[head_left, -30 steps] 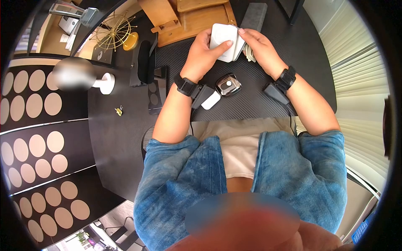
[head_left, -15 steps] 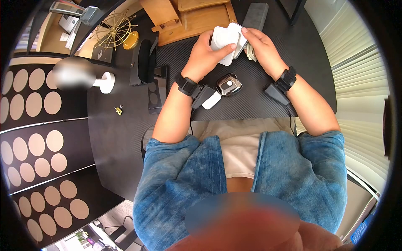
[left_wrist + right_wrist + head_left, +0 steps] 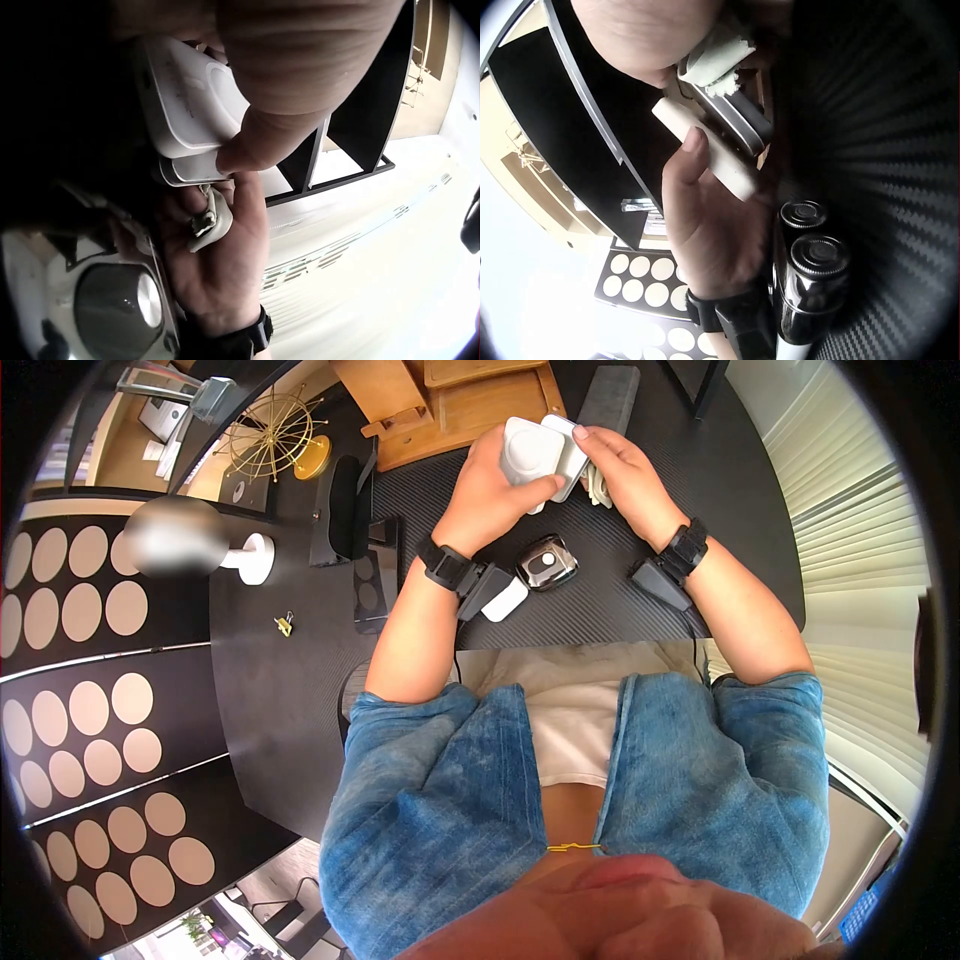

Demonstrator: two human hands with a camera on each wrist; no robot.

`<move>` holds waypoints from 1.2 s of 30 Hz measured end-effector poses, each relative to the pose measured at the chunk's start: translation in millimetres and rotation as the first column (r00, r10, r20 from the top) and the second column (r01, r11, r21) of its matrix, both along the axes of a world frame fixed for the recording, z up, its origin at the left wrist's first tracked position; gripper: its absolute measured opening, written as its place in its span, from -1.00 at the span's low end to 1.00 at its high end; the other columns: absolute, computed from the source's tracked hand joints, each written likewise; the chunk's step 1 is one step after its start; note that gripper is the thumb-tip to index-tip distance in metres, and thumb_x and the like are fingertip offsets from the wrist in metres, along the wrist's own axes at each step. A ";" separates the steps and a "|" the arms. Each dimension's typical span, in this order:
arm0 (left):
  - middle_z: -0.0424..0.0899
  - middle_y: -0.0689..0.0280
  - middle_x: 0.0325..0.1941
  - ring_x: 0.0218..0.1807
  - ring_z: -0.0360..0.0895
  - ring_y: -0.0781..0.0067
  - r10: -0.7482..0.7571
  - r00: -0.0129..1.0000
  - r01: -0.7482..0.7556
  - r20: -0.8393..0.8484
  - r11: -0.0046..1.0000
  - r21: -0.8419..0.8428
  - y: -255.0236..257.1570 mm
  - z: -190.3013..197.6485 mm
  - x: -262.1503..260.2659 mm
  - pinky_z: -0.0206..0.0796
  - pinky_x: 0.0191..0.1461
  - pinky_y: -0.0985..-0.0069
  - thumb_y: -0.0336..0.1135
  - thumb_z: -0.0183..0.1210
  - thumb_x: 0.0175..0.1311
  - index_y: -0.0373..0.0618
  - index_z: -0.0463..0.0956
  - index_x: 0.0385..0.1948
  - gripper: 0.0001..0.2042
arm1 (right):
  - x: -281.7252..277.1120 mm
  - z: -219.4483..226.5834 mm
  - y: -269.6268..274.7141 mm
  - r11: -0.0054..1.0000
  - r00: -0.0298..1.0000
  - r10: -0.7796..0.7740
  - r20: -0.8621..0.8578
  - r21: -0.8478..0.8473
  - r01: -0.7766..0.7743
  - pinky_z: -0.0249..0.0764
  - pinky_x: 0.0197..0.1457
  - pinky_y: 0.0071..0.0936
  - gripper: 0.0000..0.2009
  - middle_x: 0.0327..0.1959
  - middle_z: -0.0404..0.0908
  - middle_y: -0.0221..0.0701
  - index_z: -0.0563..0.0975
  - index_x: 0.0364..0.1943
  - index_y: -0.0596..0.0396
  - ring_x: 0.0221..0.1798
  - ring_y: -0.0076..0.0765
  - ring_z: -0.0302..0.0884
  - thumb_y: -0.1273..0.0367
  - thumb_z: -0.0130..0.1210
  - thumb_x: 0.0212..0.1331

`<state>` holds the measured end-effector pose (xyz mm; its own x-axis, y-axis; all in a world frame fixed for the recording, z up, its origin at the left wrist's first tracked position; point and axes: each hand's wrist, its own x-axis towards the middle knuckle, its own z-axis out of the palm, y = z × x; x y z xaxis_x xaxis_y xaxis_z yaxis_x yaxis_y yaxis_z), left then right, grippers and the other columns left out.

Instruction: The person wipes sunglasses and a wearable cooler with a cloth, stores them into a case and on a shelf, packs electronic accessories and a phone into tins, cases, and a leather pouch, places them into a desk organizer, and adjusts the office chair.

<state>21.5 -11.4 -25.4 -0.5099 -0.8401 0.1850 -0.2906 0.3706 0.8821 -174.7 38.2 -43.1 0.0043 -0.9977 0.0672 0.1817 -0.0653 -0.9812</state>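
Observation:
My left hand [image 3: 490,490] grips a flat white block [image 3: 530,450] with a round ring on its face. Its thumb reaches across to the lower edge of a thinner white-faced slab [image 3: 570,452] with a metallic rim. From the other side, my right hand [image 3: 630,472] pinches that slab near its top corner. Block and slab lie side by side, overlapping in the head view. A crumpled pale cloth [image 3: 214,221] is tucked in the right hand under the slab. In the right wrist view, the block [image 3: 705,150] shows edge-on beside the slab's silver frame [image 3: 724,120].
Below the hands, a shiny black device [image 3: 547,563] with round caps stands beside a small white case [image 3: 503,603]. Behind are a wooden tray [image 3: 480,422] and a grey box [image 3: 610,400]. A black case [image 3: 335,510] and yellow clip [image 3: 284,623] lie left.
The left thumb has shifted from the block's face onto the slab's lower edge, uncovering the ring. Block and slab have fanned slightly apart. Both forearms stay put.

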 end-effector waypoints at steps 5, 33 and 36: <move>0.59 0.25 -0.01 0.00 0.53 0.50 -0.046 0.998 0.045 -0.035 0.998 -0.035 9.5 12.4 -3.5 0.42 0.05 0.52 -0.27 0.46 0.04 -0.25 0.39 0.12 -0.40 | 6.1 -2.5 0.5 0.997 0.999 0.004 -0.038 -0.072 -0.007 0.42 -0.08 -0.66 -0.54 -0.21 0.62 -0.51 0.54 0.03 0.21 -0.17 -0.65 0.50 0.04 0.01 0.41; 0.62 0.25 0.05 0.05 0.61 0.43 -0.002 0.838 0.330 -0.546 0.798 0.504 3.3 12.9 0.1 0.49 0.12 0.42 -0.24 0.08 0.45 -0.27 0.40 0.15 -0.64 | 11.7 2.8 3.1 0.936 0.951 -0.236 -0.198 -0.311 0.167 0.41 -0.19 -0.64 -0.43 -0.23 0.57 -0.42 0.43 0.13 0.26 -0.22 -0.61 0.47 0.11 0.28 0.21; 0.63 0.25 0.00 0.00 0.62 0.44 0.030 0.835 0.284 -0.549 0.831 0.478 0.3 11.5 0.8 0.52 0.05 0.45 -0.28 0.13 0.42 -0.27 0.43 0.11 -0.66 | 10.9 0.8 4.2 0.967 0.939 -0.145 -0.311 -0.244 0.069 0.39 -0.32 -0.63 -0.42 -0.39 0.56 -0.45 0.45 0.11 0.29 -0.35 -0.63 0.46 0.12 0.31 0.17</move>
<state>22.3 -11.1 -14.0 -0.5773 -0.8165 0.0050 0.2778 -0.1906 0.9415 -163.8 42.4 -42.4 -0.0419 -0.9517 0.3040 -0.1643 -0.2936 -0.9417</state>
